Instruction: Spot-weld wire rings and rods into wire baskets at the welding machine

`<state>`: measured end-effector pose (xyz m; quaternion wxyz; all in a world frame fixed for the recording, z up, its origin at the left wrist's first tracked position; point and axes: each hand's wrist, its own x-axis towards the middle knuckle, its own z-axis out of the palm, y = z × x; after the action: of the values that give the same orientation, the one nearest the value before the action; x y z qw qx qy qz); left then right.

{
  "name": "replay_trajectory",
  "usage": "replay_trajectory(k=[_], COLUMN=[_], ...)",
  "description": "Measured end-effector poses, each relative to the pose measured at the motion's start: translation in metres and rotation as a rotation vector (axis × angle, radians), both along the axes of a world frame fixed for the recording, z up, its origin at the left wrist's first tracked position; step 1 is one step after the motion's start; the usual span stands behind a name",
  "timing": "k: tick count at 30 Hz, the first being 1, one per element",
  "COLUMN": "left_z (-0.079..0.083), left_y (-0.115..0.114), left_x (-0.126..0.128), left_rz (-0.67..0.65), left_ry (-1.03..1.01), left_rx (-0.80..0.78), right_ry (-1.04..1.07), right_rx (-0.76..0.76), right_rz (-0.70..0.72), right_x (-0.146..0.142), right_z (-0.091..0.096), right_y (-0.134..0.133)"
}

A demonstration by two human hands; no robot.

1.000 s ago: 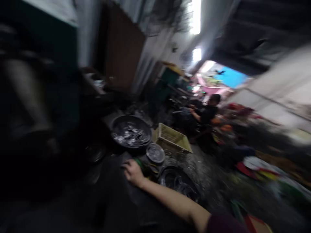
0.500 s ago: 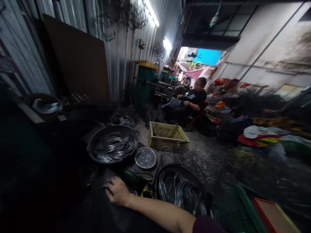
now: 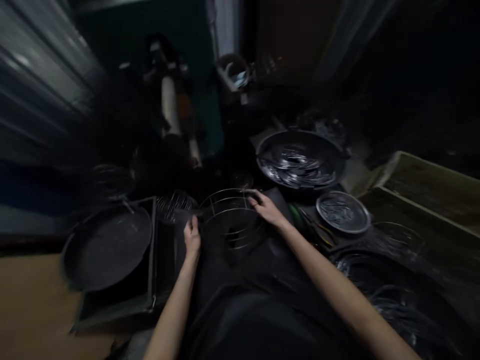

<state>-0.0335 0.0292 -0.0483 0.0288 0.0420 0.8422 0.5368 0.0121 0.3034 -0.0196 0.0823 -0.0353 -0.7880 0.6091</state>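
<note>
Both my hands hold a round wire frame [image 3: 228, 217] made of thin metal rings, resting on a dark cloth over my lap. My left hand [image 3: 192, 236] is closed on the frame's left rim. On the right rim, my right hand [image 3: 265, 206] has its fingers curled over the top ring. The picture is dim and blurred by motion.
A large dark basin [image 3: 300, 160] of wire rings sits at the right back, a small metal bowl [image 3: 342, 212] of wire pieces in front of it. A yellow crate [image 3: 431, 192] is far right. A round black pan [image 3: 107, 245] lies left, a machine [image 3: 170, 107] behind.
The view has swung from the alley and the seated person down and left to my lap. My right hand left the dark cloth; both hands now hold the wire frame.
</note>
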Motion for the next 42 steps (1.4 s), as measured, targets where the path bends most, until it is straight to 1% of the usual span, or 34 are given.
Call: replay_trajectory(k=[1, 2, 4, 5, 7, 9, 10, 11, 13, 14, 15, 16, 17, 19, 20, 21, 22, 23, 24, 25, 26, 27, 30, 31, 33, 35, 37, 39, 40, 41, 42], left_z=[0.001, 0.004, 0.012, 0.017, 0.028, 0.036, 0.038, 0.038, 0.033, 0.028, 0.022, 0.016, 0.01, 0.003, 0.002, 0.002, 0.004, 0.006, 0.008, 0.011, 0.013, 0.015, 0.024, 0.027, 0.037, 0.048, 0.061, 0.074, 0.081, 0.088, 0.095], left_y=[-0.012, -0.017, -0.014, -0.009, 0.002, 0.009, 0.01, 0.009, 0.004, 0.001, -0.002, -0.005, -0.006, -0.006, -0.005, -0.004, -0.002, -0.001, 0.0, 0.001, 0.0, -0.001, -0.011, -0.015, -0.024, -0.031, -0.034, -0.029, -0.023, -0.013, -0.001], left_x=[0.004, 0.005, 0.001, -0.002, -0.01, -0.015, -0.017, -0.017, -0.016, -0.016, -0.017, -0.017, -0.018, -0.019, -0.019, -0.02, -0.021, -0.023, -0.025, -0.026, -0.028, -0.028, -0.027, -0.026, -0.024, -0.023, -0.022, -0.02, -0.018, -0.016, -0.013], left_rz=[0.008, -0.042, -0.239, -0.338, -0.447, -0.518, -0.549, -0.567, -0.562, -0.546, -0.529, -0.518, -0.511, -0.513, -0.518, -0.522, -0.524, -0.527, -0.527, -0.529, -0.537, -0.556, -0.611, -0.599, -0.501, -0.343, -0.177, -0.042, -0.007, -0.008, -0.048], left_ry=[0.012, 0.043, 0.13, 0.163, 0.182, 0.176, 0.178, 0.188, 0.211, 0.215, 0.211, 0.202, 0.192, 0.179, 0.175, 0.169, 0.159, 0.144, 0.124, 0.104, 0.087, 0.075, 0.025, -0.01, -0.078, -0.108, -0.102, -0.089, -0.074, -0.047, -0.011], left_rx=[0.029, 0.059, 0.062, 0.018, -0.119, -0.233, -0.259, -0.268, -0.263, -0.263, -0.278, -0.295, -0.311, -0.318, -0.312, -0.305, -0.299, -0.298, -0.3, -0.302, -0.3, -0.294, -0.233, -0.21, -0.169, -0.144, -0.126, -0.107, -0.094, -0.072, -0.047], right_ry=[-0.028, -0.055, -0.089, -0.095, -0.087, -0.059, -0.035, -0.009, 0.033, 0.046, 0.052, 0.05, 0.036, -0.065, -0.183, -0.34, -0.505, -0.644, -0.739, -0.785, -0.787, -0.764, -0.676, -0.651, -0.618, -0.601, -0.58, -0.552, -0.542, -0.517, -0.461], right_rx=[0.041, 0.078, 0.14, 0.166, 0.212, 0.257, 0.276, 0.287, 0.278, 0.265, 0.26, 0.28, 0.336, 0.545, 0.684, 0.819, 0.931, 1.009, 1.056, 1.078, 1.086, 1.09, 1.17, 1.193, 1.208, 1.177, 1.146, 1.118, 1.12, 1.101, 1.007], right_rz=[0.033, 0.077, 0.131, 0.139, 0.128, 0.113, 0.118, 0.151, 0.311, 0.394, 0.436, 0.398, 0.271, -0.135, -0.31, -0.404, -0.433, -0.411, -0.367, -0.326, -0.301, -0.307, -0.34, -0.331, -0.279, -0.243, -0.245, -0.274, -0.294, -0.331, -0.374], right_x=[-0.004, -0.007, -0.01, -0.01, -0.009, -0.006, -0.004, -0.002, 0.0, -0.001, -0.003, -0.005, -0.008, -0.015, -0.019, -0.023, -0.027, -0.031, -0.034, -0.038, -0.041, -0.045, -0.058, -0.063, -0.072, -0.075, -0.072, -0.065, -0.062, -0.059, -0.058], right_z=[-0.006, -0.011, -0.017, -0.019, -0.018, -0.01, -0.003, 0.005, 0.021, 0.027, 0.03, 0.031, 0.029, 0.018, 0.01, 0.001, -0.007, -0.015, -0.021, -0.025, -0.027, -0.028, -0.026, -0.024, -0.021, -0.017, -0.012, -0.004, 0.002, 0.009, 0.018], right_y=[0.0, -0.001, -0.005, -0.008, -0.016, -0.024, -0.027, -0.028, -0.022, -0.013, 0.0, 0.018, 0.04, 0.09, 0.115, 0.138, 0.157, 0.172, 0.183, 0.19, 0.194, 0.196, 0.196, 0.196, 0.197, 0.199, 0.201, 0.199, 0.196, 0.192, 0.185])
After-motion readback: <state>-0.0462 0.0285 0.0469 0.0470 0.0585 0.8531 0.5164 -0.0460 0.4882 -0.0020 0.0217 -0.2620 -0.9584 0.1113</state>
